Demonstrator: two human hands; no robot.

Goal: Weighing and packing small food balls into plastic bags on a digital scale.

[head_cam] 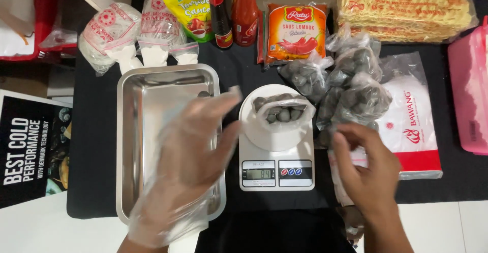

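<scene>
My left hand [190,149] wears a loose clear plastic glove and hovers with spread fingers over the steel tray [134,95], its fingertips near the scale. A white digital kitchen scale [277,174] sits in the middle, and on its round platform rests an open clear bag of grey meatballs [282,112]. My bare right hand [363,164] hangs just right of the scale, fingers loosely curled, holding nothing. Its fingertips are near several tied clear bags of meatballs [351,88].
At the back stand bagged white flour [109,32], a yellow sauce pouch [190,6], a dark sauce bottle [221,22], a red sauce bottle [245,9], an orange sauce pack [296,32] and dried noodle packs [406,9]. A white-and-red bag [414,131] and pink container [470,95] lie right.
</scene>
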